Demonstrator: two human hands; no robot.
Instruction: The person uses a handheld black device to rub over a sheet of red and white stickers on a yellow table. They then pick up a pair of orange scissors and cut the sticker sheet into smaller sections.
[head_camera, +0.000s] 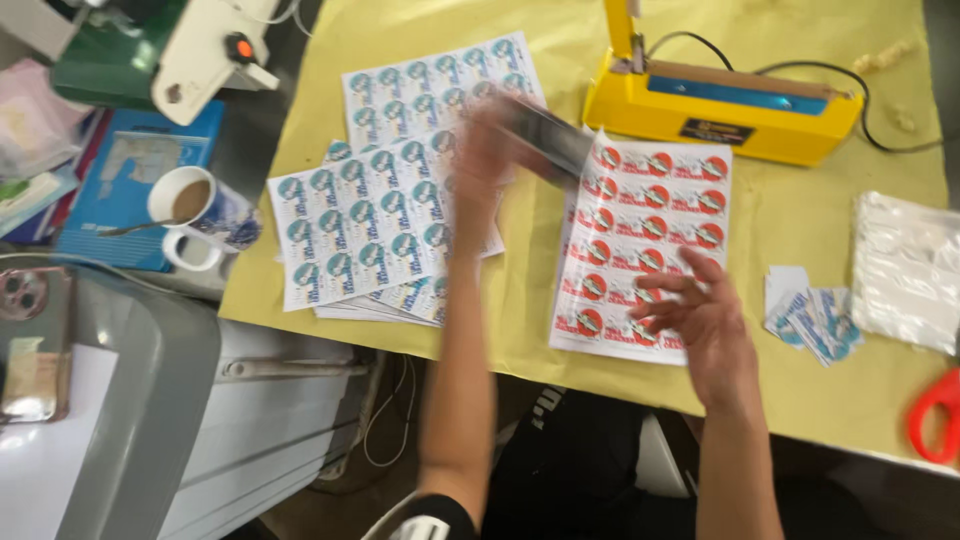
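Dark and shiny, a blurred flat pouch (545, 135) is held by the left hand (480, 160); the grip looks closed on its lower-left end. Its long axis runs diagonally, pointing up-left to down-right toward the yellow sealing machine (720, 105). The pouch hovers just left of that machine, above the red sticker sheet (650, 240). The right hand (700, 320), fingers spread, rests on this sheet's lower part.

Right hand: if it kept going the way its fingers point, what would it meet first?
The right hand hovers with fingers spread, pointing left over the red sticker sheet. Going on, it would probably meet the left forearm first, though depth is unclear.
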